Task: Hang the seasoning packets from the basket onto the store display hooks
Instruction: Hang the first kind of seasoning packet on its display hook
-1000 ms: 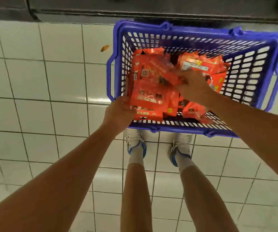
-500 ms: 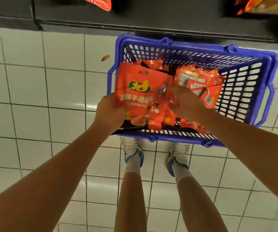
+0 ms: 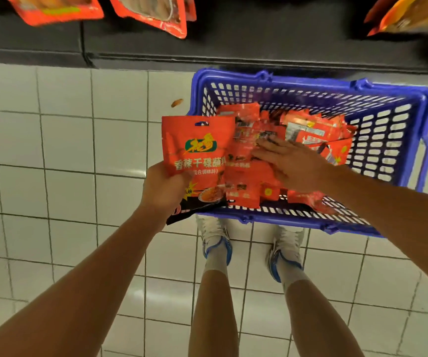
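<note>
A blue plastic basket (image 3: 418, 140) stands on the tiled floor in front of my feet, filled with several red seasoning packets (image 3: 310, 130). My left hand (image 3: 165, 188) grips one red packet (image 3: 197, 150) by its lower left edge and holds it upright over the basket's left rim, printed face toward me, hang hole at the top. My right hand (image 3: 292, 163) lies flat with straight fingers on the packets inside the basket. The display hooks themselves are out of view.
Red packets (image 3: 153, 11) hang along the top edge over a dark shelf base (image 3: 259, 47); orange packets (image 3: 413, 14) hang at top right. A small orange scrap (image 3: 177, 102) lies on the white tiles left of the basket. My shoes (image 3: 216, 240) touch the basket's near side.
My left hand has lifted one packet up out of the pile and turned it upright. My right hand has flattened on the remaining packets. The view has tilted up, showing hanging packets above.
</note>
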Tool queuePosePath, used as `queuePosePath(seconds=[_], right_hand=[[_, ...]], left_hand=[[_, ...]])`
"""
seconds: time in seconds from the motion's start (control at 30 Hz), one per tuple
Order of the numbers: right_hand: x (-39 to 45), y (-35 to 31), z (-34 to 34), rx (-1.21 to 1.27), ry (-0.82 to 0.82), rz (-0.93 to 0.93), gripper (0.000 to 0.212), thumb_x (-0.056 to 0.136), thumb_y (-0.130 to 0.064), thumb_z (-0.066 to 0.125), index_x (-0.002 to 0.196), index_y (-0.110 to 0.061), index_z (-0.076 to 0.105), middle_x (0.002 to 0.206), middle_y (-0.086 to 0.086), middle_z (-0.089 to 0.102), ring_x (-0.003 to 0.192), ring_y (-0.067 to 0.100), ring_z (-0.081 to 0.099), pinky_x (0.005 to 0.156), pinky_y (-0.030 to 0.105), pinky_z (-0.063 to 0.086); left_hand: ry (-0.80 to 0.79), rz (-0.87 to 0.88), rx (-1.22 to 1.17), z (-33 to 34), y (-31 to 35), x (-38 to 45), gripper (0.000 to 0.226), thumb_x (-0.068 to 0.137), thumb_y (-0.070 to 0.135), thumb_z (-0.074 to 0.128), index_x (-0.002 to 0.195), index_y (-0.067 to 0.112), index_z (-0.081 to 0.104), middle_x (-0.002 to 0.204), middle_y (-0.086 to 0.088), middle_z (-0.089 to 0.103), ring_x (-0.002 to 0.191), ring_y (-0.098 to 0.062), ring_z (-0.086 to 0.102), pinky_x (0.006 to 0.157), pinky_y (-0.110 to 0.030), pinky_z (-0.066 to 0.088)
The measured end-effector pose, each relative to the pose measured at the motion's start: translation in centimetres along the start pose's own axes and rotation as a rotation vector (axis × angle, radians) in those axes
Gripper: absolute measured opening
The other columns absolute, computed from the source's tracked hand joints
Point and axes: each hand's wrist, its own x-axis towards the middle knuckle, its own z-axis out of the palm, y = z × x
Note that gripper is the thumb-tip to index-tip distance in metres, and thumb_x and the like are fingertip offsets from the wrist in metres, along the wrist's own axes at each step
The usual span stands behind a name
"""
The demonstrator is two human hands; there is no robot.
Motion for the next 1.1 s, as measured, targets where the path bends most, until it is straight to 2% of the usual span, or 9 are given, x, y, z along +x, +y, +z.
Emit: queuePosePath(seconds=[0.07, 0.17, 0.33, 0.47, 0.57, 0.67, 0.73, 0.87, 1.1], right_hand=[[-1.6, -0.4, -2.8, 0.187, 0.087, -0.037, 0.056, 0.095, -0.006, 0.056, 0.149, -0.02, 0.048, 0.157, 0.007, 0.044, 0.145, 0.026, 0.04, 0.116, 0.037, 0.029], [-3.9, -0.7, -6.5, 0.304, 0.355, 0.045, 0.027, 0.096, -0.006, 0.059, 0.119, -0.009, 0.073, 0.104, 0.014, 0.076, 0.09, 0.026, 0.07, 0.083, 0.028, 0.045], [-8.6, -1.9, -11.9, 0.564, 0.508, 0.425, 0.039, 0.104, -0.029, 0.05, 0.072, -0.01, 0.062, 0.059, 0.003, 0.054, 0.063, 0.018, 0.049, 0.058, 0.032, 0.035], [-13.9, -5.6, -18.9, 0.927, 0.637, 0.473, 0.034, 0.106, -0.021, 0.05, 0.09, 0.002, 0.069, 0.084, 0.028, 0.069, 0.073, 0.018, 0.058, 0.07, 0.047, 0.053], [-18.2, -9.7, -26.0, 1.063, 0.767, 0.423, 0.029, 0.106, -0.021, 0.05, 0.084, -0.019, 0.068, 0.069, -0.007, 0.072, 0.057, 0.001, 0.063, 0.056, 0.028, 0.053], [-23.0, -14.0, -34.0, 1.105, 0.883, 0.35, 0.03, 0.107, -0.017, 0.048, 0.082, -0.014, 0.065, 0.063, -0.009, 0.067, 0.054, 0.005, 0.06, 0.053, 0.021, 0.049], [-26.4, -17.0, -39.3, 1.094, 0.918, 0.279, 0.029, 0.106, -0.017, 0.048, 0.084, -0.011, 0.066, 0.069, 0.005, 0.064, 0.059, 0.015, 0.058, 0.058, 0.032, 0.049], [-34.0, -22.5, -48.4, 1.07, 1.036, 0.139, 0.033, 0.091, -0.033, 0.052, 0.08, -0.006, 0.067, 0.072, 0.0, 0.064, 0.068, 0.012, 0.056, 0.063, 0.034, 0.046], [-44.6, -32.2, -61.9, 0.81, 1.304, -0.148, 0.02, 0.088, -0.058, 0.051, 0.082, -0.057, 0.07, 0.071, -0.032, 0.068, 0.063, -0.011, 0.057, 0.06, 0.019, 0.049]], left_hand=[[-0.015, 0.019, -0.057, -0.4, 1.3, -1.3, 0.022, 0.091, 0.013, 0.067, 0.112, 0.02, 0.07, 0.107, -0.001, 0.077, 0.097, -0.028, 0.074, 0.092, -0.054, 0.058], [-0.01, 0.03, -0.156, -0.8, 3.4, -3.0, 0.024, 0.089, 0.006, 0.068, 0.11, 0.016, 0.071, 0.105, -0.006, 0.077, 0.096, -0.032, 0.074, 0.093, -0.056, 0.056], [-0.024, 0.043, -0.234, -1.6, 6.5, -7.2, 0.025, 0.086, 0.007, 0.07, 0.109, 0.017, 0.07, 0.098, -0.005, 0.079, 0.088, -0.031, 0.076, 0.086, -0.054, 0.06], [-0.076, 0.116, -0.316, -2.8, 10.3, -12.2, 0.028, 0.084, 0.006, 0.071, 0.11, 0.018, 0.071, 0.099, -0.005, 0.079, 0.087, -0.031, 0.077, 0.069, -0.04, 0.062], [-0.104, 0.189, -0.408, -4.2, 15.1, -17.4, 0.017, 0.085, 0.017, 0.075, 0.1, 0.024, 0.076, 0.1, -0.006, 0.079, 0.088, -0.028, 0.077, 0.06, -0.029, 0.06], [-0.118, 0.314, -0.46, -6.5, 21.0, -24.1, 0.025, 0.079, 0.039, 0.079, 0.102, 0.031, 0.078, 0.106, -0.004, 0.078, 0.094, -0.023, 0.076, 0.07, -0.027, 0.061], [-0.1, 0.393, -0.514, -8.4, 24.9, -28.6, 0.035, 0.077, 0.037, 0.079, 0.108, 0.023, 0.077, 0.108, -0.005, 0.078, 0.098, -0.022, 0.075, 0.077, -0.03, 0.061], [-0.055, 0.565, -0.61, -12.9, 31.6, -38.2, 0.049, 0.075, 0.028, 0.077, 0.12, 0.011, 0.069, 0.112, -0.007, 0.077, 0.099, -0.023, 0.074, 0.08, -0.031, 0.06], [-0.064, 0.868, -0.716, -20.8, 40.4, -51.2, 0.051, 0.075, 0.015, 0.073, 0.124, 0.004, 0.064, 0.115, -0.018, 0.074, 0.097, -0.031, 0.073, 0.084, -0.044, 0.061]])
